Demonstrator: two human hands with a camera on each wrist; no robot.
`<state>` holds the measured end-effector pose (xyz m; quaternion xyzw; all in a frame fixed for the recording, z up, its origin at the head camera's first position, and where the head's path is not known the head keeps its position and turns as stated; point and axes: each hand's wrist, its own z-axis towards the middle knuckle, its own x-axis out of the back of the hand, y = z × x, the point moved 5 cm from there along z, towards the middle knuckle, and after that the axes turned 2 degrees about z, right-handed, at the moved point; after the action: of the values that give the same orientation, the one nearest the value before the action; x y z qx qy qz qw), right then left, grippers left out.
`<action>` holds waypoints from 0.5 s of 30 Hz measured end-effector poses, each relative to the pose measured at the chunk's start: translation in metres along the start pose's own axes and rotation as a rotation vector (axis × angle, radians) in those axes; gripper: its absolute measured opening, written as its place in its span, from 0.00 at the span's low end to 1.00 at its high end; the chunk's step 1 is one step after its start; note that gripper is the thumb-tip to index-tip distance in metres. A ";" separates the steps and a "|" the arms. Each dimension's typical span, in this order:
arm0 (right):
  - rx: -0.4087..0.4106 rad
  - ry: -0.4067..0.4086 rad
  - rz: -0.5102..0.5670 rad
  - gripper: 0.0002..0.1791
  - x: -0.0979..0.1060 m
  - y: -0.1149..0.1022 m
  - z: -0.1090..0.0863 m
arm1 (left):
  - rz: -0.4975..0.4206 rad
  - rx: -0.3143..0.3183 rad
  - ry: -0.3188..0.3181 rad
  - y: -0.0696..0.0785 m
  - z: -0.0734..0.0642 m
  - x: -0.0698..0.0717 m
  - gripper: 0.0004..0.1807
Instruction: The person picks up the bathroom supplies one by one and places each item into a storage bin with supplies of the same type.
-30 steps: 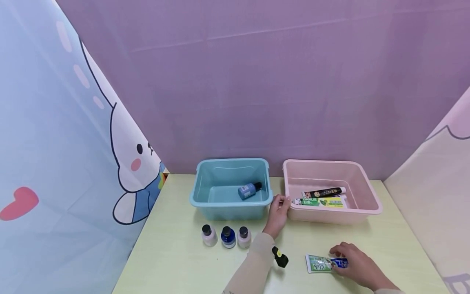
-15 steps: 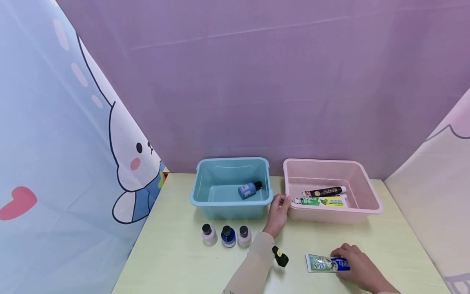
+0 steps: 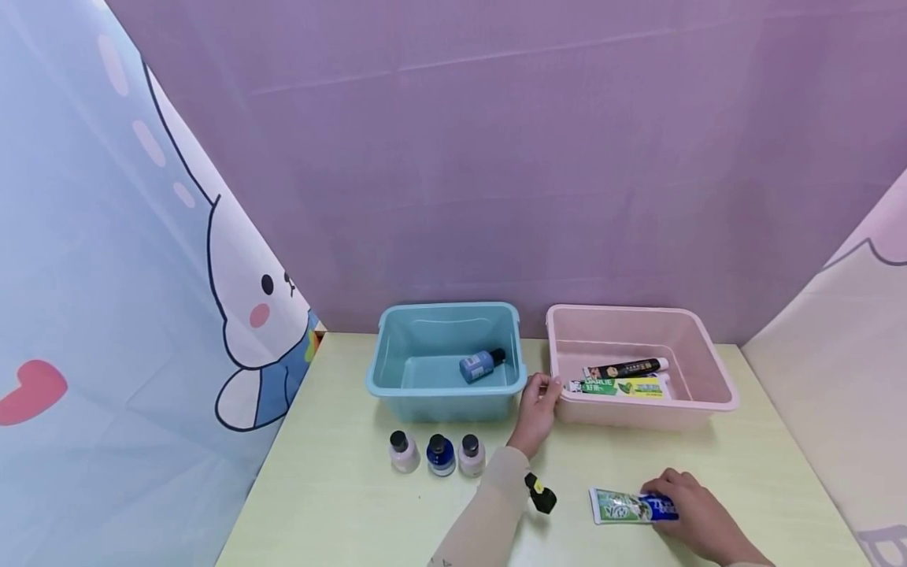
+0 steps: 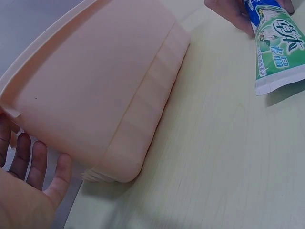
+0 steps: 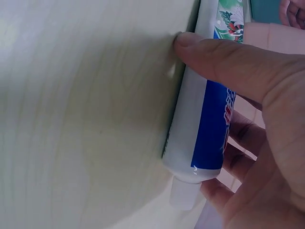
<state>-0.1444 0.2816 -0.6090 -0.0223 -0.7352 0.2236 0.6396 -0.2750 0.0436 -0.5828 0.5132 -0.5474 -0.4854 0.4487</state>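
In the head view my right hand grips a green-and-blue toothpaste tube near its cap end, low over the table. The right wrist view shows the thumb on one side of the tube and the fingers on the other, white cap downward in the picture. My left hand holds the front left corner of the pink bin. Seen from the left wrist, its fingers are bent by the rim and wall of that bin. A black toothpaste tube and a green-yellow Darlie one lie inside.
Left of the pink bin stands a blue bin with a small blue bottle lying in it. In front are a pale bottle, a dark blue bottle and another pale bottle. A purple cloth hangs behind.
My right hand has slid slightly to the right along the toothpaste tube, leaving more of its blue part showing. The left hand has stayed at the pink bin's corner.
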 end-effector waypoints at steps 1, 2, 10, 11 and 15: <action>0.004 -0.001 -0.003 0.25 0.000 0.000 0.000 | 0.000 0.000 0.000 0.000 0.000 0.000 0.15; 0.006 -0.002 -0.003 0.24 0.000 0.000 0.000 | 0.001 0.001 0.000 0.000 0.000 0.000 0.15; 0.019 0.007 -0.025 0.25 0.001 -0.002 -0.001 | -0.014 -0.009 0.000 -0.001 0.001 0.000 0.13; 0.019 0.008 -0.029 0.25 0.001 -0.002 -0.001 | -0.015 -0.010 0.000 -0.001 0.001 0.000 0.13; 0.015 0.008 -0.045 0.24 0.001 -0.002 0.000 | -0.015 -0.015 -0.002 -0.001 0.000 0.000 0.13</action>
<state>-0.1442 0.2802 -0.6074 -0.0019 -0.7311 0.2149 0.6476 -0.2752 0.0434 -0.5835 0.5132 -0.5404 -0.4934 0.4484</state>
